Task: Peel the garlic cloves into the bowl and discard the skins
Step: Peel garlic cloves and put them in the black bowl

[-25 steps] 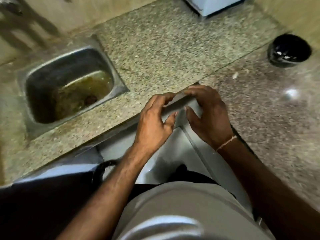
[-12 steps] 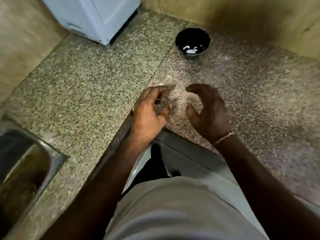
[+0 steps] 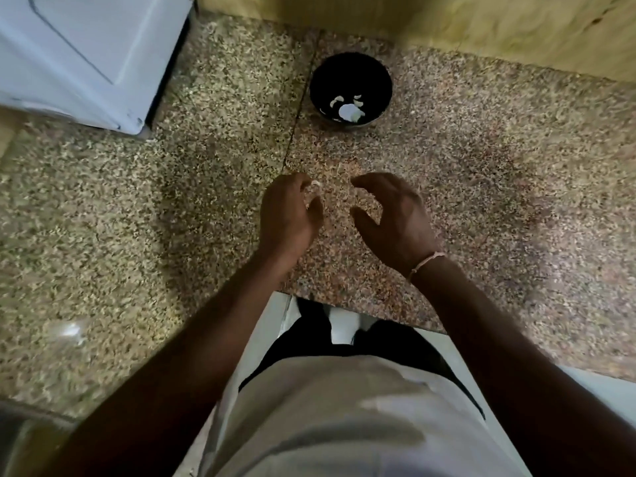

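Note:
A black bowl [image 3: 351,89] stands at the back of the speckled counter and holds several pale garlic pieces [image 3: 349,110]. My left hand [image 3: 287,215] hovers over the counter with its fingers curled; a small pale bit [image 3: 315,184], perhaps garlic or skin, shows at its fingertips. My right hand [image 3: 392,215] is beside it, fingers bent and apart, with nothing visible in it. Both hands are well in front of the bowl.
A white appliance [image 3: 86,53] stands at the back left on the counter [image 3: 137,218]. A yellowish wall [image 3: 481,29] runs behind the bowl. A metal sink corner [image 3: 24,438] shows at the bottom left. The counter edge [image 3: 361,308] lies right below my wrists.
The view swung right, away from the sink toward the bowl, which now lies straight ahead. My hands moved from the counter edge to above the counter, slightly further apart.

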Motion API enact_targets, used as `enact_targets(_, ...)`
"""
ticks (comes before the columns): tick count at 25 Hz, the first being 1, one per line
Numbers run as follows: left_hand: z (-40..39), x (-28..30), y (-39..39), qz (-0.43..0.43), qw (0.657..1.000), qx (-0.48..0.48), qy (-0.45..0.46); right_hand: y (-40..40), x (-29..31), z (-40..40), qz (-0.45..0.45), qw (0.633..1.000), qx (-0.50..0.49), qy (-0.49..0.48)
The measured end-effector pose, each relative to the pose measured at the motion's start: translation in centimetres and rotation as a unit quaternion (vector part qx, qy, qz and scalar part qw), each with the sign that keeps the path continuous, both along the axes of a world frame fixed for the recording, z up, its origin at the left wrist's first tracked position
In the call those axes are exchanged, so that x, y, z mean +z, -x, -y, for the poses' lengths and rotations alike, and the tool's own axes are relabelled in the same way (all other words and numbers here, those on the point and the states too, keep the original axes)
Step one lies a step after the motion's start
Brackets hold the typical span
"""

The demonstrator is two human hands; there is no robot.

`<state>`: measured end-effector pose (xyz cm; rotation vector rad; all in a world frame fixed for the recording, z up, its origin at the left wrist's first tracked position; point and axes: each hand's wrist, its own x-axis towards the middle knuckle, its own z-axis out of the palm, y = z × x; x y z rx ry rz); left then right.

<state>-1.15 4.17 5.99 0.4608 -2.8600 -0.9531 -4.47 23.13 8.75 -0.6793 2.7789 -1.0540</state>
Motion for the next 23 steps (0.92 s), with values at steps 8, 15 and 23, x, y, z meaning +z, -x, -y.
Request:
enact_targets(8,3.1,-3.9,5.9,0.111,0.989,-0.080,0.054,3.7,-2.1,2.3,0.041,0.999,-0.025,-0.019)
enact_targets(15,2.5,-4.2,5.9,0.102,0.989,-0.084,0.071,5.2,-3.0,2.5,0.052,0.998,-0.026,-0.030)
enact_targets(23,0.7,0.8,10.7,-0.052,0.998,-0.038,-0.020,9.5,-2.1,2.7,0.027,0.997,-0.069,0.019)
